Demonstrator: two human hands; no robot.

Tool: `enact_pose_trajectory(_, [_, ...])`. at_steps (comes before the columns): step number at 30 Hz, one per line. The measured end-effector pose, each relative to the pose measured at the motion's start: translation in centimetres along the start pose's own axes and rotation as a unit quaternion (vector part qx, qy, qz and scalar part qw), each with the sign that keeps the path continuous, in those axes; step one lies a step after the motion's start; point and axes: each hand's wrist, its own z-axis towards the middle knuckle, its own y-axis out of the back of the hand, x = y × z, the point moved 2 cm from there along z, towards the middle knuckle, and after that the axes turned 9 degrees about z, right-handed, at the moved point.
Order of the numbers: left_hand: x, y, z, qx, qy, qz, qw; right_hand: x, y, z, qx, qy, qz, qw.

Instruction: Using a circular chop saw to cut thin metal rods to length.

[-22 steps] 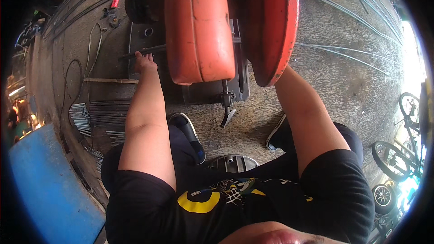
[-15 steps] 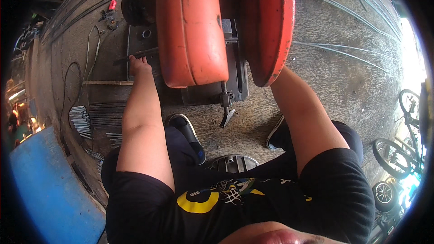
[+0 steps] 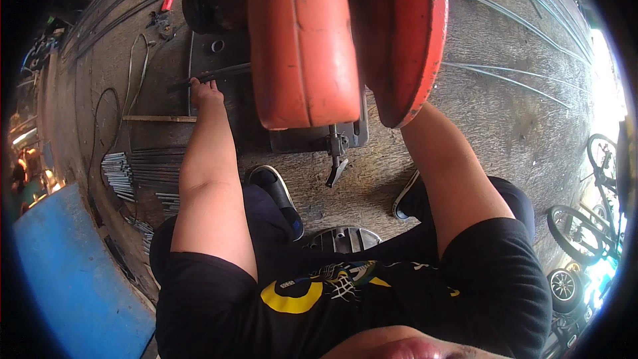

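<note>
A red-guarded cut-off saw (image 3: 302, 46) fills the top middle, over its dark base (image 3: 289, 141). Thin dark metal rods (image 3: 232, 72) run in from the left and pass out of sight behind the guard. To the left of the saw, my left hand (image 3: 207, 93) is closed around these rods, its arm stretched forward. The red disc-shaped cover (image 3: 415, 40) hides my right hand; only that forearm shows, reaching up behind it. At the front of the base sits a vise screw with a handle (image 3: 337, 159).
Cut rod pieces (image 3: 118, 174) lie in bundles at left, near a blue panel (image 3: 76, 272). A metal ring (image 3: 217, 46) and a red object (image 3: 167, 3) are on the floor. Long rods (image 3: 518, 16) stretch across the upper right. Bicycles (image 3: 585, 226) stand at far right.
The saw's red guard and cover have shifted to the right, showing more of the rods beside my left hand. My left hand has hardly moved.
</note>
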Motion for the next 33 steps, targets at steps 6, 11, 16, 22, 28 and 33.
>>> enact_pose_trajectory(6, [0.2, -0.2, 0.4, -0.022, 0.01, -0.041, 0.999, 0.2, 0.6, -0.5, -0.008, 0.008, -0.012, 1.0])
enact_pose_trajectory(11, [-0.3, -0.5, 0.1, -0.021, 0.014, -0.05, 0.998, 0.3, 0.9, -0.6, 0.002, -0.054, 0.091, 0.994])
enact_pose_trajectory(16, [-0.7, -0.5, -1.2, -0.05, 0.013, -0.005, 0.999, 0.0, 0.4, 0.0, 0.005, -0.054, 0.104, 0.993])
enact_pose_trajectory(22, [-0.8, -0.4, -1.1, -0.051, 0.013, -0.002, 0.999, -0.4, -1.0, 0.6, 0.008, -0.039, 0.053, 0.998])
enact_pose_trajectory(28, [-1.2, -0.5, -1.5, -0.061, 0.019, 0.029, 0.998, -2.2, -1.1, 0.8, -0.006, -0.078, 0.211, 0.974])
enact_pose_trajectory(33, [-0.7, -0.5, -1.1, -0.07, 0.03, 0.021, 0.997, -4.9, 6.9, -1.5, 0.008, -0.33, 0.488, 0.808])
